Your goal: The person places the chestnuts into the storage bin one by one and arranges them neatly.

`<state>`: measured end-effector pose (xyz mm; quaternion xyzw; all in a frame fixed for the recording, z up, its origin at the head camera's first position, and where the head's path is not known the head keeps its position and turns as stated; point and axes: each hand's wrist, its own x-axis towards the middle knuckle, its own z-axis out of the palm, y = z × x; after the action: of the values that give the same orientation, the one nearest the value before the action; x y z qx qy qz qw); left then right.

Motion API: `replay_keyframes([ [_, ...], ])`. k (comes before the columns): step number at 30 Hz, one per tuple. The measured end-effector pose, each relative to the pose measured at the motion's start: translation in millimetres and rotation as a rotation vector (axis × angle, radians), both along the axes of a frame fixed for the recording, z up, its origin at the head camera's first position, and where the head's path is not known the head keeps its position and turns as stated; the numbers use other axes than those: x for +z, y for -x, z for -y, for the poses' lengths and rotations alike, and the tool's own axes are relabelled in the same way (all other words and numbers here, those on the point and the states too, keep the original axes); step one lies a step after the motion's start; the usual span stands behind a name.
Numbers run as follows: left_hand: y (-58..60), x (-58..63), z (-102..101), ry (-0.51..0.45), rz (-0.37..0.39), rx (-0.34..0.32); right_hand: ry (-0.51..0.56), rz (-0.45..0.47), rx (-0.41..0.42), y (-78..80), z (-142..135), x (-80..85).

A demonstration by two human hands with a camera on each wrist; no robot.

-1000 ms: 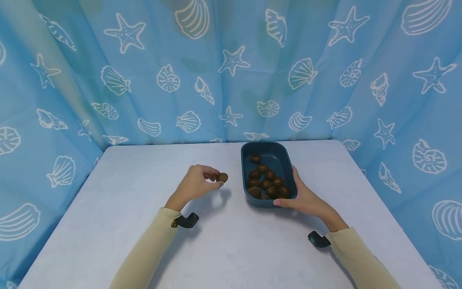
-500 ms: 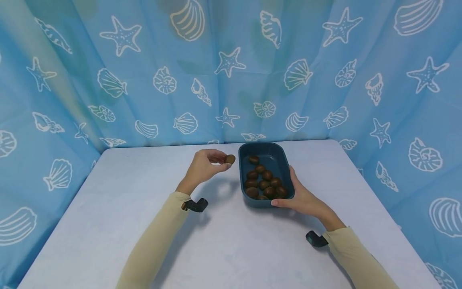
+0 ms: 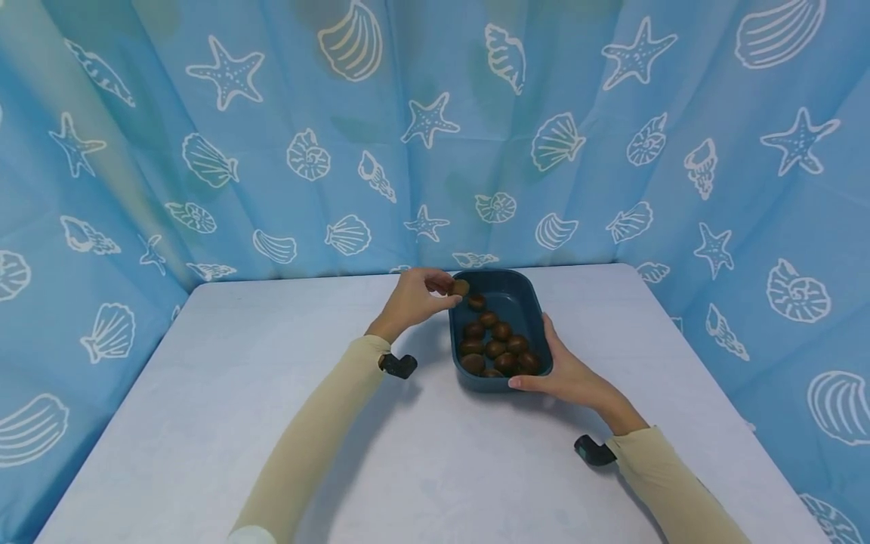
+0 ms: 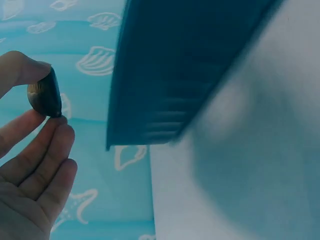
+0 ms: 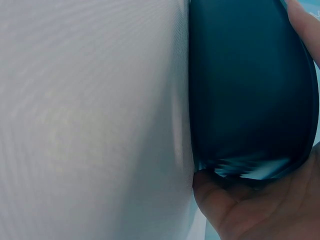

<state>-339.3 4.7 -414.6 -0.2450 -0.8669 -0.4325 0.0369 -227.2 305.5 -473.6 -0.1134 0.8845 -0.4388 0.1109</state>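
My left hand (image 3: 414, 298) pinches a brown chestnut (image 3: 459, 288) between thumb and fingertips, over the far left rim of a dark blue rectangular box (image 3: 513, 291). Seen from the left wrist, the chestnut (image 4: 45, 94) is held up beside the box's wall (image 4: 170, 65). Several more chestnuts (image 3: 495, 348) lie inside the box, mostly toward its near end. At the near right corner my right hand (image 3: 578, 381) grips the box, thumb across the front wall and fingers along the right side. The right wrist view shows the hand (image 5: 270, 210) around the box's outer wall (image 5: 250, 85).
The box stands on a white-covered table (image 3: 170, 393), near its far edge. A blue curtain (image 3: 421, 151) with white shells and starfish hangs behind and on both sides. A dark wrist camera (image 3: 397, 366) sticks out from the left sleeve, another wrist camera (image 3: 594, 451) from the right.
My left hand has carried the chestnut rightward and farther away, from above the table to the box's far left rim. The right hand keeps its grip on the box. The head view has shifted slightly.
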Motion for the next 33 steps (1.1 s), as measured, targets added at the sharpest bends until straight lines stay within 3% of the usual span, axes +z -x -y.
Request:
replay_keyframes([
  [7, 13.3, -5.5, -17.1, 0.101, -0.032, -0.077, 0.024, 0.006, 0.001, -0.7, 1.1, 1.6],
  [16, 19.5, -12.2, -29.2, 0.188, -0.026, -0.146, 0.037, 0.002, 0.002, -0.2, 0.3, 0.3],
  [24, 21.3, -12.0, -35.6, 0.384, -0.07, -0.173, 0.022, 0.019, -0.005, 0.3, -0.3, 0.5],
  [33, 16.7, -7.8, -48.0, 0.637, -0.128, -0.145, 0.002, 0.015, -0.002, -1.2, -1.3, 1.5],
])
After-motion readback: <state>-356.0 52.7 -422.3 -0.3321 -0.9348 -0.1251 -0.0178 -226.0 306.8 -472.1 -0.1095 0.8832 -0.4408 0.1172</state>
